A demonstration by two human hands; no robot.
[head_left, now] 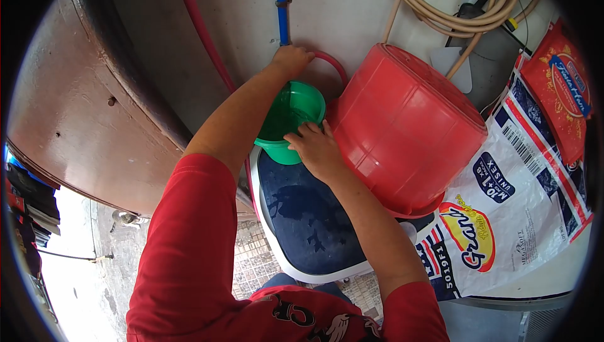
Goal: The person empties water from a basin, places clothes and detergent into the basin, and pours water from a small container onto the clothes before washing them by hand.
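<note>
Green bowl [277,125], "Grand" bag [503,216].

Here's the blue top [340,257], wet patches [313,235] showing, white rim [327,276] around it; the green bowl [283,153] is over its far end, the upturned red bucket [402,134] overlaps its right side, and a printed bag [509,216] spreads further right.
</note>
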